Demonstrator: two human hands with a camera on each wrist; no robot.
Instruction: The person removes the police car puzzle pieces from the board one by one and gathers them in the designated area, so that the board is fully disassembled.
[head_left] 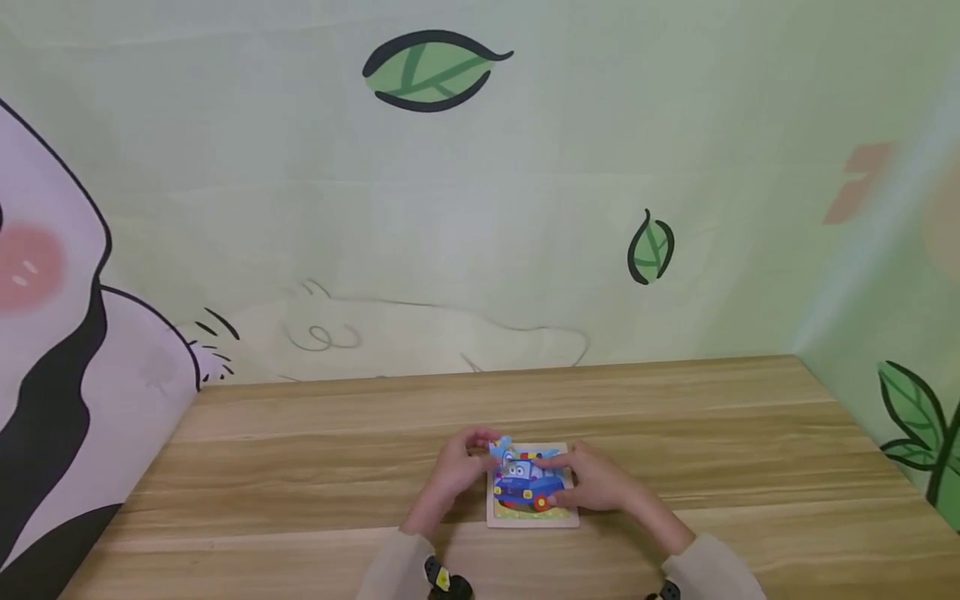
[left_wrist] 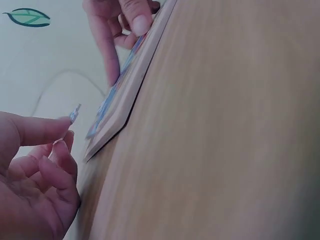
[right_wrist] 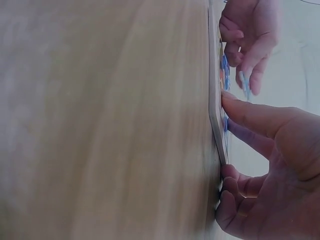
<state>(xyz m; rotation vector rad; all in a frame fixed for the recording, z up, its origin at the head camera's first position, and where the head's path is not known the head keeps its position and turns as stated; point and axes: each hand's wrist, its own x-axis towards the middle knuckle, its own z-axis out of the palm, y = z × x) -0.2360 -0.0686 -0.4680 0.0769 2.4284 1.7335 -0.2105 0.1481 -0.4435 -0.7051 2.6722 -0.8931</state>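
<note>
Though thin, squarish board [head_left: 534, 522], perhaps wooden

So the head cam sits highest and farthest back, facing forward and angled down, with the wall [head_left: 525, 167] up top and the bench [head_left: 300, 450] below. Left wrist cam is way closer, down by the bench and tipped sideways, looking past the left hand [head_left: 453, 471] toward the right hand [head_left: 596, 479]. Right wrist cam's just as low and also sideways, but faces back the other way. Both wrist views share the puzzle board [head_left: 528, 514], nearly edge-on, plus both hands; head cam gets those from above.
</note>
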